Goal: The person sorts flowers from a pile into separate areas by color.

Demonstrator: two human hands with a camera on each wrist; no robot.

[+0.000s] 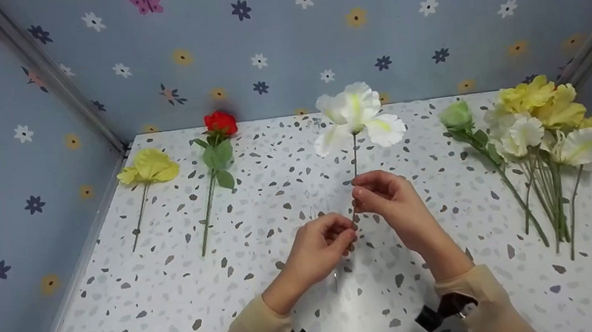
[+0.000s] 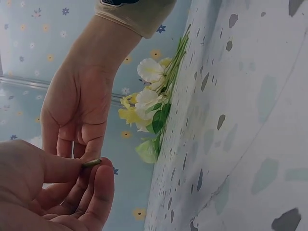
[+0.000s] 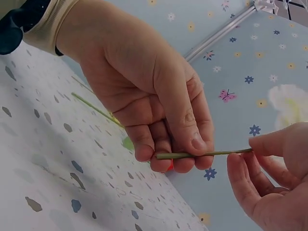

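A white iris (image 1: 354, 106) with yellow-marked petals stands upright above the table, held by its thin stem in both hands. My left hand (image 1: 323, 245) pinches the stem near its lower end, thumb against fingers. Just above it, my right hand (image 1: 398, 205) pinches the same stem between thumb and fingertips. From the right wrist, a short green stretch of stem (image 3: 226, 153) runs between the two hands, and its cut end pokes out past the left fingers. In the left wrist view the stem end (image 2: 91, 163) shows at the left thumb tip.
On the left lie a yellow flower (image 1: 150, 167) and a red rose (image 1: 221, 123) with green leaves. To the right, a pale green rose (image 1: 456, 116) lies beside a bunch of yellow and white flowers (image 1: 540, 110). Patterned walls (image 1: 281, 39) border the speckled table (image 1: 265, 191).
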